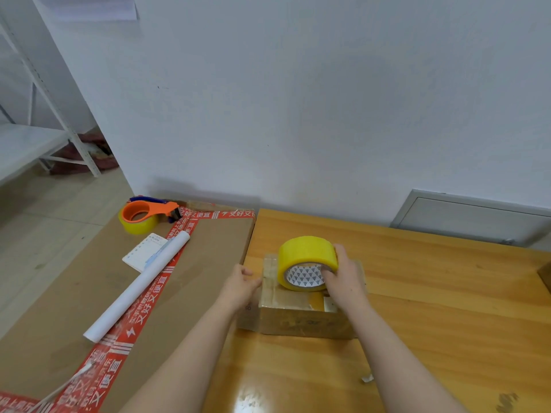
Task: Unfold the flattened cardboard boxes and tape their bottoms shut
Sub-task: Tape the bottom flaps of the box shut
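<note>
Right hand (346,281) grips the yellow tape roll (307,257), fingers curled round its right rim and into the core. The roll stands on edge on top of the small cardboard box (298,321), with its core opening facing the person and its axis running from the wall toward the person. The core liner carries a pattern of dark triangles on white, with no legible words. Left hand (241,286) lies against the box's upper left edge with fingers loosely curled; whether it pinches anything cannot be told. The box sits on the wooden table (432,308) with its long axis running left to right and one long side wall facing the person. Glossy clear tape covers its top, and a small dark mark on its left wall is too small to read. Left of the box, touching the table edge, lies a large flat cardboard sheet (214,263) bordered with red tape (149,311) printed in white characters, of which "又好又便宜" is legible. On that sheet, left of the box, lie a white paper roll (134,293) and a white printed slip (143,253) whose text is too small to read. Further left and toward the wall rests an orange tape dispenser (149,213) loaded with yellow tape.
</note>
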